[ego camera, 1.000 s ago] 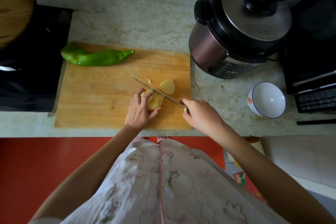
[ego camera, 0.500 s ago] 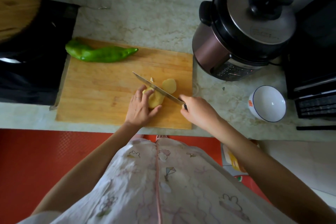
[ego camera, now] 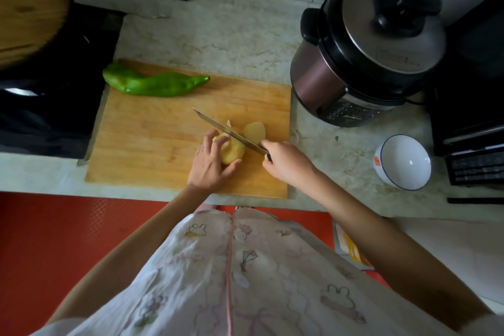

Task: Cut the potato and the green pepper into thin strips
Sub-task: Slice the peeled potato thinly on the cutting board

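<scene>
A peeled yellow potato lies on the wooden cutting board, near its front right part. My left hand curls round the potato from the left, thumb at its near side. My right hand grips the handle of a long knife, whose blade lies across the potato's right end. One cut slice rests just right of the blade. A whole green pepper lies at the board's far left corner, untouched.
A pressure cooker stands right of the board. A white bowl sits on the marble counter at the right, beside a black appliance. A black stove with a wooden lid is on the left.
The camera view drifted slightly. The knife stays across the potato's right end with both hands in the same hold; the slice beside the blade lies about where it was.
</scene>
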`<act>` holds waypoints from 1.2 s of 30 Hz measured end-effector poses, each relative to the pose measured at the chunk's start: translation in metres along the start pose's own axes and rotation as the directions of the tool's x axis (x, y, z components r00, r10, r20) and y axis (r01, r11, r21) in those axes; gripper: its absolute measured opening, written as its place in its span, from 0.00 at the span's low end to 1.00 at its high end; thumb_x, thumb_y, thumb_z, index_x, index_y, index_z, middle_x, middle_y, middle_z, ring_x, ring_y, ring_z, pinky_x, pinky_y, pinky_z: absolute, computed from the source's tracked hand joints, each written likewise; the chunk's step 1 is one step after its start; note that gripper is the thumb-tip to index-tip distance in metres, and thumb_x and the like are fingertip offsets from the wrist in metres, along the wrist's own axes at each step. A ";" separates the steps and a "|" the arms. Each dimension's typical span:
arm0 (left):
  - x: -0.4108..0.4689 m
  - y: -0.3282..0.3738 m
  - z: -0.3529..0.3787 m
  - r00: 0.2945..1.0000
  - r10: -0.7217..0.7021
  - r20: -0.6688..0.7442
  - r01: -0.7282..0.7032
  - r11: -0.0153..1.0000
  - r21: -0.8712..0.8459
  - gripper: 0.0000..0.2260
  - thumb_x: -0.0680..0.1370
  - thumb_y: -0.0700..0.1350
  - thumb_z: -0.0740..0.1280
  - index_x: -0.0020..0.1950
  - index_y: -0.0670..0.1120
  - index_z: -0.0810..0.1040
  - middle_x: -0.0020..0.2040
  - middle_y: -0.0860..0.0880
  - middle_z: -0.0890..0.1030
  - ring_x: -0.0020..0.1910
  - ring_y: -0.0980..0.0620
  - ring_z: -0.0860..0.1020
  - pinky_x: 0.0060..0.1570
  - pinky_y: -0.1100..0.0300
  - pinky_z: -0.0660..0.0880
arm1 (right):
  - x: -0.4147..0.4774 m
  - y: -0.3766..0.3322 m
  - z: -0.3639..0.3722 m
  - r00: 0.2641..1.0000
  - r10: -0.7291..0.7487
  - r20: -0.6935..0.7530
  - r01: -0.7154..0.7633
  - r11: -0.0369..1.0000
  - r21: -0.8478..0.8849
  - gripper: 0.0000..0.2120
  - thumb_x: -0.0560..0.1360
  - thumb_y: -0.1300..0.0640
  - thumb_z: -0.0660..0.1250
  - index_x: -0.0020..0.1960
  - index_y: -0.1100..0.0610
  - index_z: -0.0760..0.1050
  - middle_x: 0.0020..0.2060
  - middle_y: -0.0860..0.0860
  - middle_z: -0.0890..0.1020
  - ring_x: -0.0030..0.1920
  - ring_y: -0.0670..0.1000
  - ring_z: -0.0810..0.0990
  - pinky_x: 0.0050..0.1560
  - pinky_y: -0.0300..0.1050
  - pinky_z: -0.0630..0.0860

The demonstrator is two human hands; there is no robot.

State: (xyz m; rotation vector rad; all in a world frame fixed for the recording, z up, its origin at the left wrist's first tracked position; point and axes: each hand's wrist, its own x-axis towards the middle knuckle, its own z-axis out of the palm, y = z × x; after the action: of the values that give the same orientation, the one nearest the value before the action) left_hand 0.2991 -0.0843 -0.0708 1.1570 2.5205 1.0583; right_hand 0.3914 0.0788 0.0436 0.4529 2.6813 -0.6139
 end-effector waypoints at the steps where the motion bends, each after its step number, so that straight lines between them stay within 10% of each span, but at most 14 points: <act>1: 0.000 0.000 0.000 1.000 0.000 -0.001 0.000 1.000 -0.002 0.29 0.77 0.68 0.54 0.64 0.45 0.65 0.60 0.32 0.71 0.53 0.32 0.77 0.50 0.42 0.76 | -0.001 0.002 0.001 1.000 -0.008 -0.001 0.008 1.000 0.007 0.16 0.76 0.63 0.59 0.63 0.64 0.71 0.37 0.59 0.80 0.38 0.58 0.79 0.35 0.52 0.74; 26: -0.004 -0.004 0.003 0.997 0.071 -0.044 -0.063 0.984 0.168 0.29 0.77 0.67 0.54 0.65 0.45 0.65 0.61 0.34 0.72 0.56 0.36 0.75 0.53 0.44 0.73 | -0.005 0.016 0.042 0.986 -0.044 -0.162 0.039 0.999 -0.038 0.21 0.78 0.61 0.59 0.70 0.57 0.69 0.40 0.57 0.83 0.40 0.56 0.81 0.32 0.42 0.65; 36: -0.002 -0.001 0.002 0.996 0.029 -0.087 -0.010 0.978 0.210 0.34 0.74 0.72 0.51 0.58 0.40 0.65 0.48 0.36 0.75 0.49 0.44 0.66 0.54 0.48 0.61 | -0.039 0.032 0.027 0.891 -0.102 -0.443 -0.040 0.953 -0.300 0.28 0.59 0.61 0.78 0.59 0.52 0.80 0.28 0.49 0.80 0.24 0.50 0.77 0.21 0.37 0.66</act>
State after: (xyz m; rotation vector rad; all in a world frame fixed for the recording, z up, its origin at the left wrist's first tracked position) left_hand 0.3001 -0.0852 -0.0731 1.2131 2.7514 0.8841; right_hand 0.4454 0.0851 0.0249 0.5192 3.1597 -0.0941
